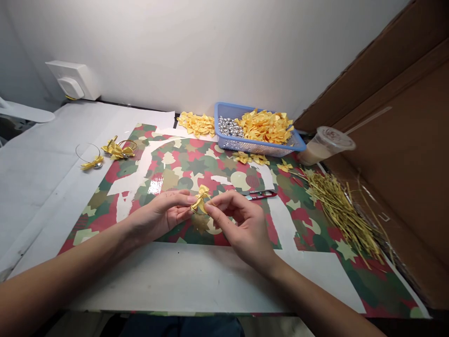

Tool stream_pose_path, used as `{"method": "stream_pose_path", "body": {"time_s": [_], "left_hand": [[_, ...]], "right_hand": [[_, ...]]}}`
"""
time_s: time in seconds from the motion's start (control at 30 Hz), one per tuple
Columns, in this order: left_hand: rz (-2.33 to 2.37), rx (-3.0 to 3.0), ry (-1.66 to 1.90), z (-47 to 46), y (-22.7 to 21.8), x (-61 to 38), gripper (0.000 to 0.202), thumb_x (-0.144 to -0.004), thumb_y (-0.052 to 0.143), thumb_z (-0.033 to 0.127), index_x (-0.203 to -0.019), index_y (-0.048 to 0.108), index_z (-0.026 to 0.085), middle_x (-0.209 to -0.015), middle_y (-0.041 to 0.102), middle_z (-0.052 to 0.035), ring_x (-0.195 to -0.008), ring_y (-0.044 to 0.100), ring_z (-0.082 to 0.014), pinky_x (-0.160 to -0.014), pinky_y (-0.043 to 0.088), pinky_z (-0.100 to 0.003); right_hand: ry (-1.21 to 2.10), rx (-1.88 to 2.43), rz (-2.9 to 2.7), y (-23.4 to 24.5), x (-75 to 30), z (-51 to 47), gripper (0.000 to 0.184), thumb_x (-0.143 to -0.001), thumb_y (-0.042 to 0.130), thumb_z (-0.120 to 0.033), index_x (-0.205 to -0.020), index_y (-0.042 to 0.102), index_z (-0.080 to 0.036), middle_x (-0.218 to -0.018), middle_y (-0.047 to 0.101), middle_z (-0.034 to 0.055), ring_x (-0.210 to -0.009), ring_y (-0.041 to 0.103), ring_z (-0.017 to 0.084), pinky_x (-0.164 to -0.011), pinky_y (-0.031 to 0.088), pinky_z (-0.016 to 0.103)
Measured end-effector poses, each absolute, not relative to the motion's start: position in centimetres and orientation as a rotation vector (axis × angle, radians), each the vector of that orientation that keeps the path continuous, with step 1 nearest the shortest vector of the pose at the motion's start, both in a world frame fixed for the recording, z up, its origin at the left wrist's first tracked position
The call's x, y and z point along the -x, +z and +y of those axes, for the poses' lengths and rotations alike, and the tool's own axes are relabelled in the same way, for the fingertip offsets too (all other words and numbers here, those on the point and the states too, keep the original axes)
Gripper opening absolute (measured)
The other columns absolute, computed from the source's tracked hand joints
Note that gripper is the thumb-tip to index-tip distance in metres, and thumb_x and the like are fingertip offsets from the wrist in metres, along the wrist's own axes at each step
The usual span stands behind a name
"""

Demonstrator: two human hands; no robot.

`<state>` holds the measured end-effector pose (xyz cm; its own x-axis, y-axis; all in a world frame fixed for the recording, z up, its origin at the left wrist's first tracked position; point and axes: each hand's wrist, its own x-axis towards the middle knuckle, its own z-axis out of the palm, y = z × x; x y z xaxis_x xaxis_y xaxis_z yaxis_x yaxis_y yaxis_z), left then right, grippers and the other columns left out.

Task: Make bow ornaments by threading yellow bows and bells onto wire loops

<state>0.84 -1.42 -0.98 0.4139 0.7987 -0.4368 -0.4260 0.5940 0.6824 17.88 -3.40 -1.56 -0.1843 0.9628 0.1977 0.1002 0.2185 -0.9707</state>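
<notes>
A yellow ribbon bow [201, 196] is held between my two hands over the patterned paper [196, 164]. My left hand [171, 206] pinches the bow's left side between thumb and fingers. From the right, my right hand [238, 217] pinches its other side with thumb and forefinger; whether a thin tie is also in those fingers I cannot tell. Just beyond my right hand lies a pair of thread snips [261, 194]. Single yellow bows [242, 157] rest in front of the basket, and another bow [285, 165] sits farther right.
A blue basket [259, 149] holds silver bells [229, 126] and yellow bows [266, 126], with a bow pile [196, 124] beside it. Finished-looking bows with bells and wire loops [93, 163] lie left. Gold ties [343, 213], a plastic cup [326, 144] and cardboard [396, 140] are on the right.
</notes>
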Motion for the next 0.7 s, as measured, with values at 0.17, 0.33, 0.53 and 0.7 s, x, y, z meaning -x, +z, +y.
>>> {"method": "stream_pose_path", "body": {"time_s": [0.17, 0.33, 0.53, 0.7], "left_hand": [[0.855, -0.479, 0.802, -1.59, -0.91, -0.79, 0.023, -0.059, 0.080, 0.018, -0.071, 0.061, 0.014, -0.075, 0.062, -0.0014, -0.074, 0.057, -0.0097, -0.070, 0.052, -0.015], [0.867, -0.559, 0.796, -1.48, -0.96, -0.66, 0.028, -0.059, 0.081, 0.023, -0.072, 0.058, 0.014, -0.077, 0.060, -0.0016, -0.073, 0.056, -0.0091, -0.068, 0.052, -0.015], [0.857, -0.687, 0.844, -1.31, -1.01, -0.48, 0.039, -0.065, 0.079, 0.019, -0.062, 0.040, 0.017, -0.059, 0.048, 0.0059, -0.057, 0.048, -0.0046, -0.056, 0.048, -0.012], [0.831, -0.640, 0.846, -1.39, -0.85, -0.68, 0.039, -0.062, 0.081, 0.019, -0.062, 0.043, 0.017, -0.060, 0.051, 0.0048, -0.058, 0.050, -0.0047, -0.056, 0.049, -0.012]], "right_hand": [[1.129, 1.025, -1.498, -1.55, -17.87, -3.46, 0.008, -0.081, 0.061, -0.023, -0.074, 0.061, -0.020, -0.066, 0.062, -0.0010, -0.051, 0.055, 0.010, -0.046, 0.049, 0.023], [1.144, 1.016, -1.504, -1.55, -18.00, -3.36, 0.007, -0.081, 0.061, -0.023, -0.075, 0.061, -0.020, -0.064, 0.061, -0.0021, -0.051, 0.056, 0.010, -0.047, 0.049, 0.023], [1.147, 1.038, -1.539, -1.60, -18.25, -3.08, 0.008, -0.081, 0.062, -0.025, -0.074, 0.061, -0.020, -0.064, 0.061, -0.0018, -0.053, 0.057, 0.010, -0.049, 0.048, 0.023], [1.147, 1.028, -1.537, -1.57, -18.19, -2.99, 0.009, -0.081, 0.062, -0.026, -0.074, 0.062, -0.020, -0.066, 0.062, -0.0014, -0.055, 0.056, 0.011, -0.050, 0.047, 0.024]]}}
